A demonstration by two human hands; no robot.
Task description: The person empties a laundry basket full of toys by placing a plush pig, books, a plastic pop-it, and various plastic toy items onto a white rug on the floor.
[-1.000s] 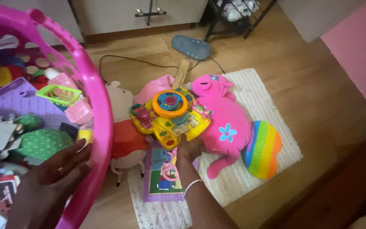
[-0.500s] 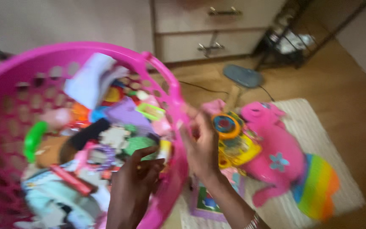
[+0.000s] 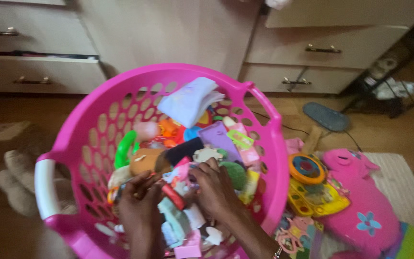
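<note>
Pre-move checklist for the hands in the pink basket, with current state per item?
1. Both hands inside the pink basket: ok, left hand and right hand are down among the small toys.
2. Firm hold on one item: cannot tell, fingers are buried in clutter near a red piece.
3. Basket upright on the floor: ok.
4. White cloth stable: cannot tell, it sits on top of the pile by the far rim.
5. Yellow steering-wheel toy outside the basket: ok, beside the pink plush.

Warm wooden floor (image 3: 20, 108), pale drawer units (image 3: 34, 57) behind, white ribbed rug (image 3: 398, 184) at right.
</note>
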